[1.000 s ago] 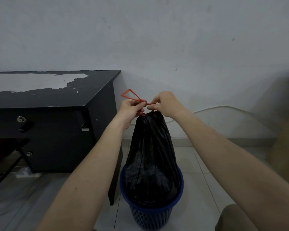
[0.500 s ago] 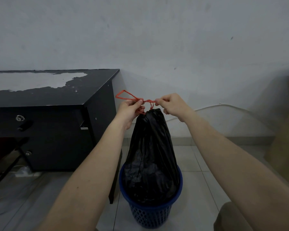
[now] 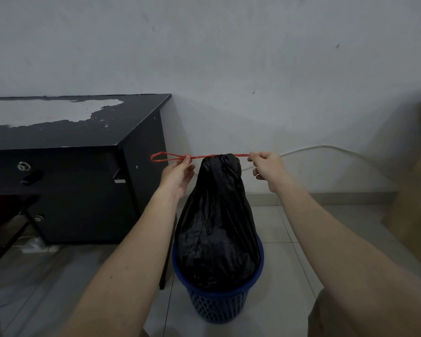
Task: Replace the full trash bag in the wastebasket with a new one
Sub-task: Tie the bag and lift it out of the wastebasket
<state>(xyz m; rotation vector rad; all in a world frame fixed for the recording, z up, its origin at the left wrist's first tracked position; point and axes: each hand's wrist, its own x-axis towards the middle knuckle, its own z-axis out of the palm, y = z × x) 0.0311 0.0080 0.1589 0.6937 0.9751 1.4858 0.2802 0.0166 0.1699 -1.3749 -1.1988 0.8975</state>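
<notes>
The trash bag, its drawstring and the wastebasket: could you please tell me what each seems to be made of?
The trash bag looks like thin black plastic film: glossy, creased, gathered into folds at the neck. The drawstring seems a flat orange-red plastic strip, pulled taut; plastic is a guess. The wastebasket looks like moulded blue plastic, with a smooth rim and a lattice wall.

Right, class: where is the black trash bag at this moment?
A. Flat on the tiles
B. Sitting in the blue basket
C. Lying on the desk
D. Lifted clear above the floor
B: the black trash bag bulges from the blue basket, its bottom still inside the rim.
</notes>
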